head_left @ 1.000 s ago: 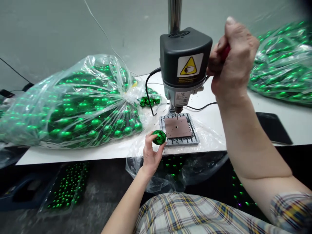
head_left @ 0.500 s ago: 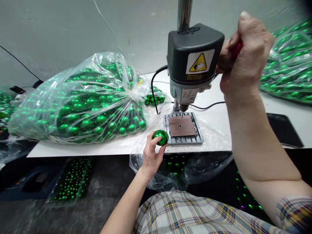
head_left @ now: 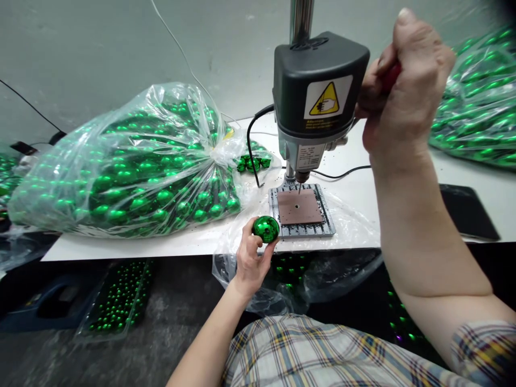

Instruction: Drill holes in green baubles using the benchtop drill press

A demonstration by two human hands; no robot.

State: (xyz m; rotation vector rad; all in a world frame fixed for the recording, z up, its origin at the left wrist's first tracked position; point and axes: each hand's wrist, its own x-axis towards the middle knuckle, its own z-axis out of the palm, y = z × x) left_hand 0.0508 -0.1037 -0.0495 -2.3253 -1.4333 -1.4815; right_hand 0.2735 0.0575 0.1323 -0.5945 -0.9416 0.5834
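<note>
The left hand (head_left: 253, 263) grips a shiny green ball (head_left: 265, 229) between thumb and fingers, just over the front edge of the surface (head_left: 105, 248), beside the near left corner of the drill's metal base (head_left: 328, 228). The right hand (head_left: 407, 88) is closed round a red handle (head_left: 390, 78) on the drill press (head_left: 320, 86) (a yellow warning sign faces front). A brown pad (head_left: 308, 212) with a small hole lies on the base. A clear bag (head_left: 133, 166) of green balls fills the surface's left side.

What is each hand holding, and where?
The left hand holds a green ball by its left and lower edges; the right hand grips a red handle, mostly hidden.
</note>
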